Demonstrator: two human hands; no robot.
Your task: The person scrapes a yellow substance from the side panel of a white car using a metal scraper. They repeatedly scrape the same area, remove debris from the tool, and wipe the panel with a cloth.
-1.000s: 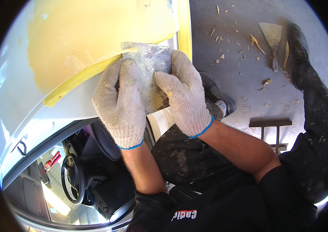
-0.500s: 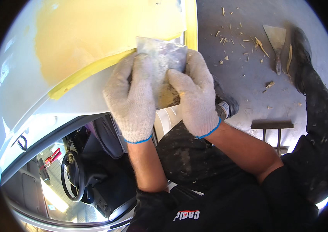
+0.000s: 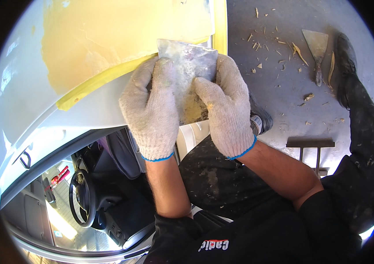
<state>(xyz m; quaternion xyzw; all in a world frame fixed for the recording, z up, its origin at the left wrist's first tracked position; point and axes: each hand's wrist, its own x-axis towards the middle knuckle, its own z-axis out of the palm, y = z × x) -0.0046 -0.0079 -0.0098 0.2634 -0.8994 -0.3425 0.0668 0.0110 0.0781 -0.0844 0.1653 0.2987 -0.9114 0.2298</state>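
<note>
Both of my hands wear off-white knitted gloves with blue cuffs and grip a thin, flat metal spreader plate (image 3: 189,68) by its two sides. My left hand (image 3: 151,110) is closed on the left edge, thumb lying over the face. On the opposite side my right hand (image 3: 231,103) pinches the plate, its thumb across the front. Pale, crusty filler smears the metal, with a yellowish-brown patch low down. Just beyond the plate is a white vehicle panel (image 3: 107,99) coated with yellow-tan filler (image 3: 107,39) and edged by yellow masking tape (image 3: 103,83). Whether plate and panel touch, I cannot tell.
A wide putty knife (image 3: 316,46) lies on the grey floor (image 3: 279,88) among dried scraps and tape strips. Near my legs stands a dark metal stand (image 3: 310,142). At lower left, glass shows the vehicle's cab with a steering wheel (image 3: 82,198).
Both hands and the plate have shifted slightly to the right, with the plate's top left corner a touch higher. My grip on it stays the same.
</note>
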